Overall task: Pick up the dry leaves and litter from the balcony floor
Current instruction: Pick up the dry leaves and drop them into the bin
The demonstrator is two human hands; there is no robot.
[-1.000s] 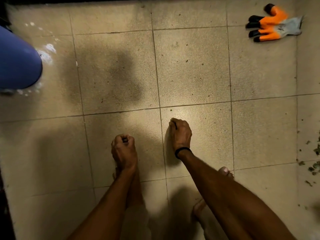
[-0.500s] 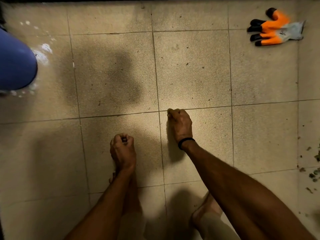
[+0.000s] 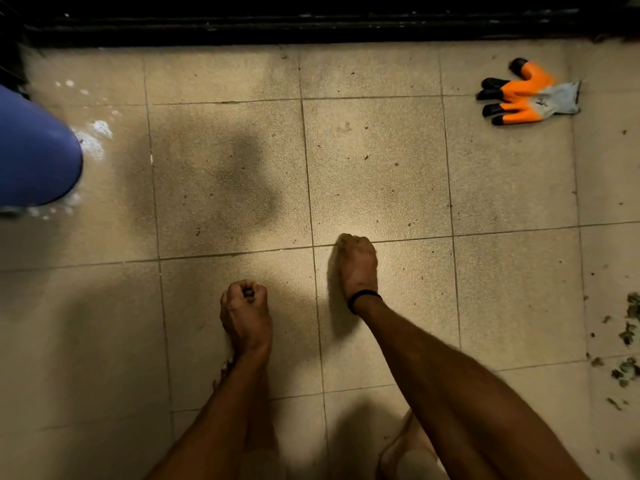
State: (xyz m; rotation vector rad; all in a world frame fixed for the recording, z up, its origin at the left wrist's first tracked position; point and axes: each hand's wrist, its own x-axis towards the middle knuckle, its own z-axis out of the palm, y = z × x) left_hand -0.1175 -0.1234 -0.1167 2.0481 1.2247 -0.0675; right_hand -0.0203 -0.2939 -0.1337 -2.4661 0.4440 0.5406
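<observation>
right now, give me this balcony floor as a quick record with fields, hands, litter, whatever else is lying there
left hand: fist curled round dark bits
right hand: curled, tips down at a tile joint; hold unclear
leaf litter: loose scatter at the right edge of the floor, apart from both hands
glove: orange, grey and black, lying far right
blue object: left edge, white splashes beside it
wristband: black, on right wrist

Blue tub (image 3: pixel 34 150) cut by left edge; leaf scraps (image 3: pixel 628 329) by right edge. Dark bit (image 3: pixel 248 292) in left hand (image 3: pixel 246 315) too small to identify. Right hand (image 3: pixel 357 266) fingertips hidden.
</observation>
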